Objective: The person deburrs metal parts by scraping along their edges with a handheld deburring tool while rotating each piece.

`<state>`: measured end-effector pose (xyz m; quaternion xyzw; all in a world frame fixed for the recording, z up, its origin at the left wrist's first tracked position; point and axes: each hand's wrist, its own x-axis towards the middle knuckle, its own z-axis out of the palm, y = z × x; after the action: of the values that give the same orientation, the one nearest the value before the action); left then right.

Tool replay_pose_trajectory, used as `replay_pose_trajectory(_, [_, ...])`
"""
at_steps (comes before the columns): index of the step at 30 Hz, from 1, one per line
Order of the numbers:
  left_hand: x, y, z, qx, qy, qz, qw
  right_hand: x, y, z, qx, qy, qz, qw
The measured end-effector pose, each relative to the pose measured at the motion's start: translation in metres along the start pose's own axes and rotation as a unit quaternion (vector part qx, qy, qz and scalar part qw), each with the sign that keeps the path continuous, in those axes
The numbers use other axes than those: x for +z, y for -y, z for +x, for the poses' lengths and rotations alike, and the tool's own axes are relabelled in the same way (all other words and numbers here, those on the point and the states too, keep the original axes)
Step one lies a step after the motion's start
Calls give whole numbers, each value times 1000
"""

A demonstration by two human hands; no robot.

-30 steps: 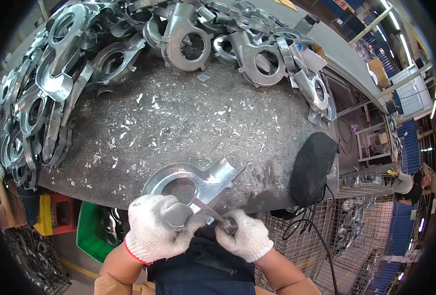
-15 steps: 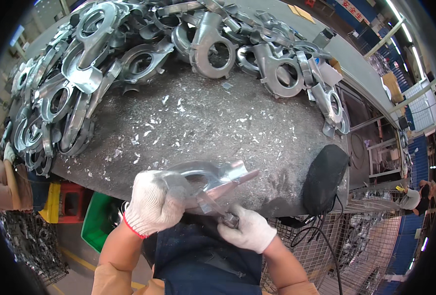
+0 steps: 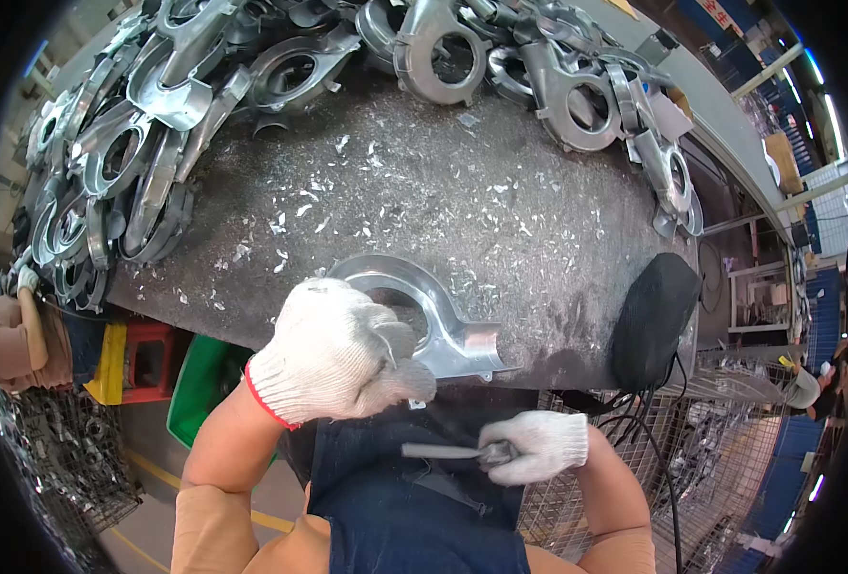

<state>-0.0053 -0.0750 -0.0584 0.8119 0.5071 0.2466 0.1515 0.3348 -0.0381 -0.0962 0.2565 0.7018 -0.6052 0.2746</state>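
My left hand (image 3: pixel 333 356), in a white knitted glove with a red cuff, is closed on a silver metal casting (image 3: pixel 448 335). The casting has a ring-shaped body and a short trough-like spout pointing right; it lies at the near edge of the workbench (image 3: pixel 424 201). The glove hides its lower left part. Lower and to the right, my right hand (image 3: pixel 542 445), gloved too, grips the handle of a flat grey file (image 3: pixel 439 451). Its blade points left in front of my dark apron (image 3: pixel 414 517), apart from the casting.
Similar castings (image 3: pixel 440 67) are heaped along the bench's far and left sides. Metal shavings are scattered on the bench. A black cloth-like bundle (image 3: pixel 656 320) with cables sits at the right edge. Below left are a green bin (image 3: pixel 194 387) and a red crate (image 3: pixel 151 359); another person (image 3: pixel 17 335) is beyond.
The casting has turned from tilted on edge to lying flatter, its ring now facing up. My right hand has drawn the file away from it, down and right. The view has shifted slightly.
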Motion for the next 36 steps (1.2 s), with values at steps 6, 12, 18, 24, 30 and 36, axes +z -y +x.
replay_pose_trajectory(6, [5, -13, 12, 56, -1, 47, 997, -21, 14, -18, 42, -125, -67, 989])
replay_pose_trajectory(12, [3, -28, 19, 73, 56, 108, 990, -26, 27, -7, 59, -46, -100, 992])
replay_pose_trajectory(18, [7, -24, 19, 34, 5, 72, 997, -1, 34, -12, 66, -29, -130, 989])
replay_pose_trajectory(24, [15, -26, 19, -28, -68, -4, 997, 38, 22, -21, 47, -267, -3, 963])
replay_pose_trajectory(30, [17, -40, 27, -88, -100, -37, 990, 58, 20, -5, 136, -383, 11, 913])
replay_pose_trajectory(36, [18, -44, 27, -88, -82, -34, 992, 58, 20, -10, 74, -409, -8, 909])
